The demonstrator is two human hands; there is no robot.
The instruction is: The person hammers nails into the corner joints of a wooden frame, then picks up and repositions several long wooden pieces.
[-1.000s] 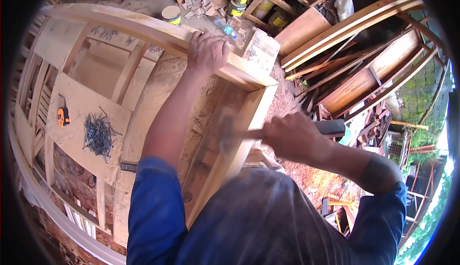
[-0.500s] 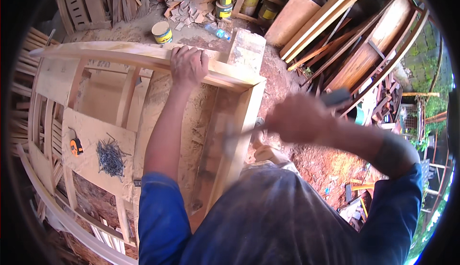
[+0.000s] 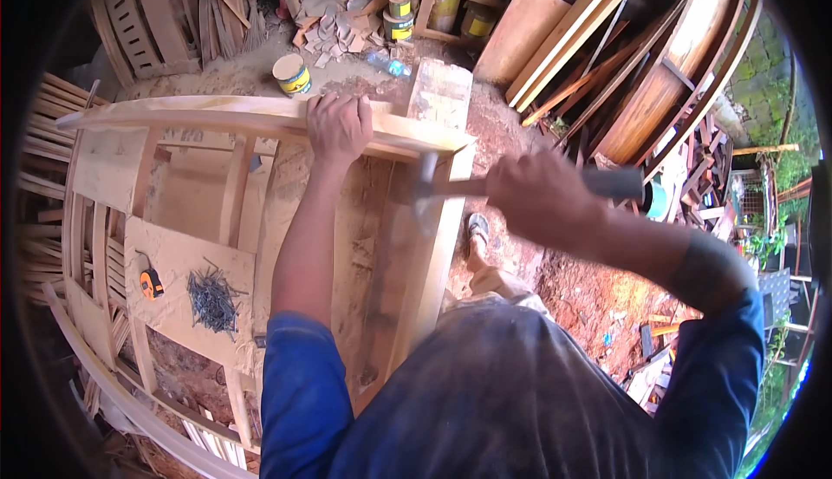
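My left hand [image 3: 340, 130] grips the far rail [image 3: 234, 115] of a pale wooden frame, its fingers wrapped over the top edge. In my right hand [image 3: 544, 191] is a claw hammer [image 3: 464, 187], held by the handle with the dark grip end pointing right. The hammer's head, slightly blurred, is close to the frame's right corner, by the inner side of the side rail [image 3: 433, 254]. Whether it touches the wood I cannot tell. The far rail and side rail meet at that corner.
A pile of nails [image 3: 215, 299] and an orange tape measure [image 3: 151, 283] lie on a board at left. Beyond the frame stand a yellow-labelled tin [image 3: 291, 74] and a plastic bottle [image 3: 394, 66]. Long planks [image 3: 581, 32] lean at the far right. A wooden block [image 3: 440, 93] sits behind the corner.
The hammer, strongly blurred before, now shows more clearly, its head higher in view and nearer the frame's corner. My left hand keeps its hold on the rail. The view has shifted slightly.
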